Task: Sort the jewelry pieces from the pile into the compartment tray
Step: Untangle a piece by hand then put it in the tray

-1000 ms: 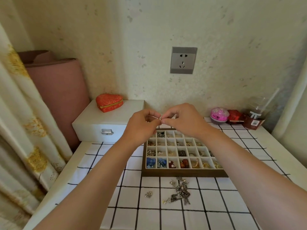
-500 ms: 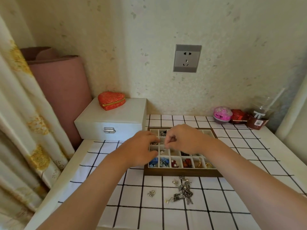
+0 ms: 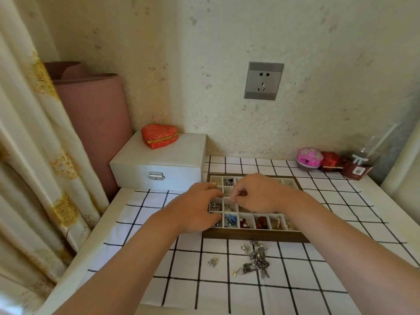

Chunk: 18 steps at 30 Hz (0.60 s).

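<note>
The jewelry pile, still a tangle left unsorted on the desk nearer than both hands, is faced beyond them by the compartment tray, already partly filled, over which the left hand is curled loosely and the right hand is pinched shut, its contents hidden.

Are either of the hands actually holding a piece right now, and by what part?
Cannot be told for sure. The right hand has its fingertips pinched together over the compartment tray, but any piece there is too small to see. The left hand rests at the tray's left edge.
</note>
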Available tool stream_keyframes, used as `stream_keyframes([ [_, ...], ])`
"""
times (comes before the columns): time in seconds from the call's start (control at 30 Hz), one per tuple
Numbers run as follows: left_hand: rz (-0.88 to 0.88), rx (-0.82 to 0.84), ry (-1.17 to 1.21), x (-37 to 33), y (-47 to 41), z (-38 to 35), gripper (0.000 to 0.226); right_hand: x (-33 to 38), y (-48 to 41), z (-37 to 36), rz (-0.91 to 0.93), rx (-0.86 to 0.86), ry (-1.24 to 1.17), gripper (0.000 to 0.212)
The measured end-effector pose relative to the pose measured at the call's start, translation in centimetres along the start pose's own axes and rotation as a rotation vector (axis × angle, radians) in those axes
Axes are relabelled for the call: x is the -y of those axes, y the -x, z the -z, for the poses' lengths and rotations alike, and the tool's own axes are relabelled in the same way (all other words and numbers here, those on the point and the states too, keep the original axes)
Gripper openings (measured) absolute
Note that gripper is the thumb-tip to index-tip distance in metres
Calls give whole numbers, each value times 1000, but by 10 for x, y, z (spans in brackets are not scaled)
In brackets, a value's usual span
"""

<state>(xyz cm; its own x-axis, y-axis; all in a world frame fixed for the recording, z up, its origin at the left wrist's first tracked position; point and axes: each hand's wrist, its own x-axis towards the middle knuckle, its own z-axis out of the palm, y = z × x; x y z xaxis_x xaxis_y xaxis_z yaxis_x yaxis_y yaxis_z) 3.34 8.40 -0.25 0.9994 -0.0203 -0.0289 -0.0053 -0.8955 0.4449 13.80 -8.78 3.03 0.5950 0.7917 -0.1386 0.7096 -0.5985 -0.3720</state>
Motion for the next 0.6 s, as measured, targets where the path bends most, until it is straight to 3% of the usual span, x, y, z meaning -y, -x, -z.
stream_keyframes([
  [0.13,-40,-72,2,-3,4,2,52,2,8,1,4,-41,-27,19],
  [0.3,-84,-183,57,-12,24,9,19,17,34,0,16,-139,-86,14],
  [0.47,-34,3,123,-21,54,15,6,39,57,-10,35,-63,-97,12],
  [0.6,27,167,68,-21,72,10,14,55,65,-24,42,35,-65,12],
])
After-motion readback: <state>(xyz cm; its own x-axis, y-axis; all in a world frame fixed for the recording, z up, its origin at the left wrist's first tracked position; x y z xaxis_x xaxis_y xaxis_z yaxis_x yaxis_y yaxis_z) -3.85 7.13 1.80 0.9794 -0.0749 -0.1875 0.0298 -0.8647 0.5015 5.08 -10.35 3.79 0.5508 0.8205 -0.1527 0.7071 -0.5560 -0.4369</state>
